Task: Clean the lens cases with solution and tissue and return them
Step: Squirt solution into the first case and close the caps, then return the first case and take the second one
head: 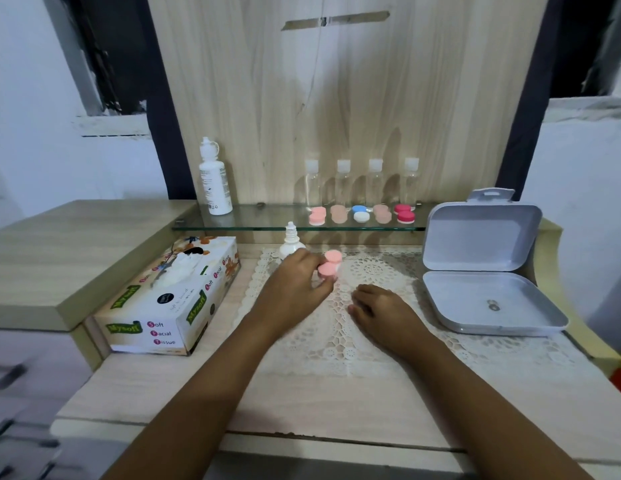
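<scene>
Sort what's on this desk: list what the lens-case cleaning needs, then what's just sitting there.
Needed:
- pink lens case held in the left hand
- lens cases on the glass shelf
- big solution bottle
- small dropper bottle
- tissue box

Just sitting there:
- four clear bottles
- open grey box
- lace mat

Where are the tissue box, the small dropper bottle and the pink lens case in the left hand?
tissue box (170, 303), head view, on its top face.
small dropper bottle (291, 241), head view, on its white neck.
pink lens case (330, 265), head view, between its two caps.
</scene>
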The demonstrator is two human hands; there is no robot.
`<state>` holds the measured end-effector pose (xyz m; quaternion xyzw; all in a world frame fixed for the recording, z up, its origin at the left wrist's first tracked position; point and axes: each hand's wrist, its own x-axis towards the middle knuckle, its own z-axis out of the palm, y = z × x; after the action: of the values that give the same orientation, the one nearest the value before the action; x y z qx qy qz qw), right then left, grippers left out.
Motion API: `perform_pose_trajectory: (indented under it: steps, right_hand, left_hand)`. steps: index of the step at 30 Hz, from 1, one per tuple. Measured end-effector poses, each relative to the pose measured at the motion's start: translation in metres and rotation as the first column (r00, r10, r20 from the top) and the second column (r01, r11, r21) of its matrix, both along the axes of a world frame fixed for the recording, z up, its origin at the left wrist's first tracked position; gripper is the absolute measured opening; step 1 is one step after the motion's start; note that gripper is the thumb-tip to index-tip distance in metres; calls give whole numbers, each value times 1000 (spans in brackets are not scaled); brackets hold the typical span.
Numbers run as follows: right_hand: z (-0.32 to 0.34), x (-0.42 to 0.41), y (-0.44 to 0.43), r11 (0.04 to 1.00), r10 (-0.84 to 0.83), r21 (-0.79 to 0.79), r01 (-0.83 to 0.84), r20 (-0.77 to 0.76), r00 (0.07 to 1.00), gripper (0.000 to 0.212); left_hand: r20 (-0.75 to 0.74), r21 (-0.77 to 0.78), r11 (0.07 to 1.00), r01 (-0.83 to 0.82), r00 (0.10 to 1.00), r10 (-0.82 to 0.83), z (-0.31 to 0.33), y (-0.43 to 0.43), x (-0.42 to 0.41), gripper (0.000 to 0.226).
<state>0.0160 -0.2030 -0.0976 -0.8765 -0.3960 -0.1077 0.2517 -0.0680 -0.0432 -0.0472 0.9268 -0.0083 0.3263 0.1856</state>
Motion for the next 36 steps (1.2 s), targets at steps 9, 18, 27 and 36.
perform_pose_trajectory:
  steps: [9,18,27,36]
  right_hand:
    - [-1,1,0,1000,10,17,-10,-5,1000,26]
    - [-1,1,0,1000,2,26,-2,1,1000,27]
    - [0,1,-1,1000,-18,25,18,2,1000,31]
    - [0,1,-1,999,-23,22,23,-1,1000,30]
  left_hand:
    - [30,-127,959,-254,965,259,97,40,38,30]
    - [-356,-192,909,-369,890,286,94,66,77,31]
    - [-482,-252,899,-357,852,203,91,67,83,35]
    - [-493,-285,900,-330,856,158,95,70,83,30]
